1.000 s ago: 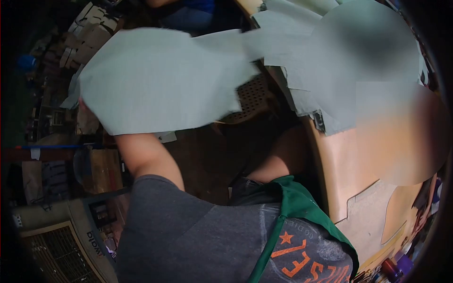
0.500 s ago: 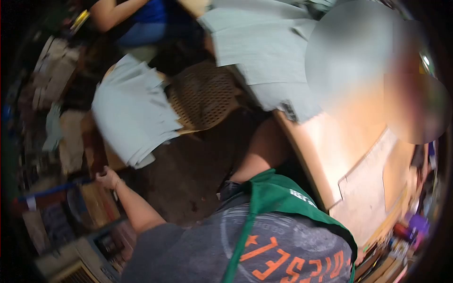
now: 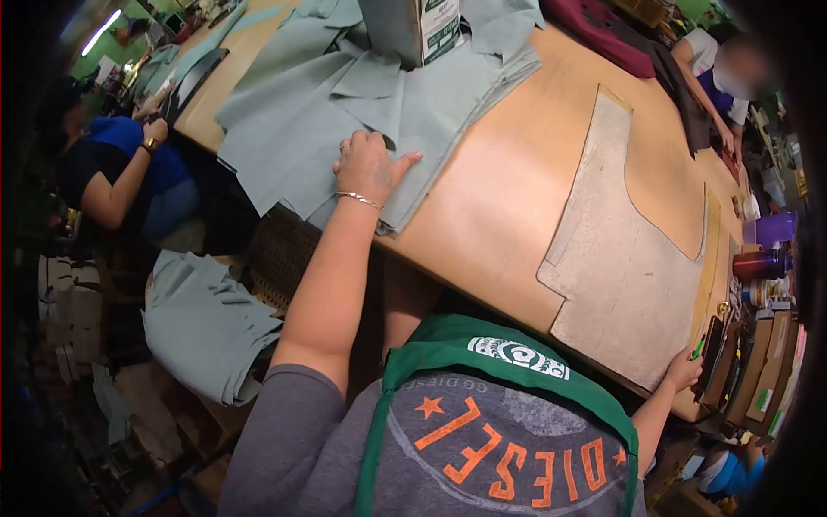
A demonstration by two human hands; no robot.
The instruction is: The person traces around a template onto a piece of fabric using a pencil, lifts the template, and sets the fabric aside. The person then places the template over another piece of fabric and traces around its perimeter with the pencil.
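Observation:
My left hand (image 3: pixel 369 165) rests palm down on a pile of pale grey-green leather sheets (image 3: pixel 284 129), thumb spread away from the fingers. It wears a bracelet, and its fingertips lie near a folded edge of the sheets. At the table's right edge, my right hand (image 3: pixel 685 370) is closed around a slim green pen (image 3: pixel 698 348). Beside that hand lies a large, flat, light-grey pattern piece (image 3: pixel 629 284) with a curved cutout. A grey metal tin (image 3: pixel 413 33) with a green and white label stands on the leather.
The wooden table (image 3: pixel 491 207) spans the view. More grey-green sheets (image 3: pixel 202 323) drape over a stool at lower left. Co-workers sit at left (image 3: pixel 125 185) and far right (image 3: pixel 719 82). Dark red material (image 3: pixel 603 34) lies at the back; a purple container (image 3: pixel 775 227) stands at right.
My view has swung up and right towards the table. My left hand has gone from low at the left, near the boxes, to the leather pile on the table.

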